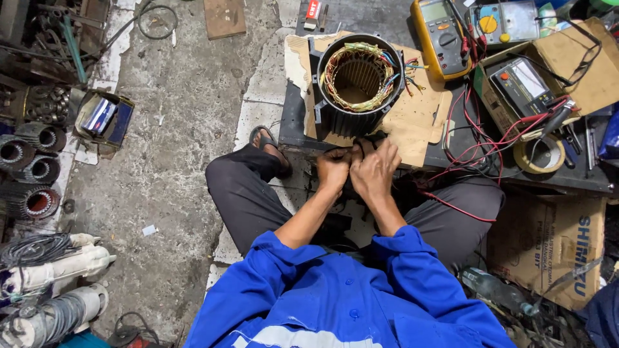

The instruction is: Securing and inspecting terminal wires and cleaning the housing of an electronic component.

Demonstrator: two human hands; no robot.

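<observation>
A black motor stator (pixel 356 82) with copper windings and coloured leads stands on a piece of cardboard (pixel 419 119) on a low dark table (pixel 580 179). My left hand (pixel 333 169) and my right hand (pixel 375 169) are pressed together just below the stator, at the table's near edge. Their fingers pinch something small and dark that I cannot make out; it may be the lead wires. My blue sleeves and dark trousers fill the lower middle.
A yellow multimeter (pixel 440 35), a second meter (pixel 504 19) and a tester (pixel 523 84) in a cardboard box sit at the right with red leads (pixel 477 138) and a tape roll (pixel 540 154). Old stators (pixel 29 164) and motor parts line the left on concrete floor.
</observation>
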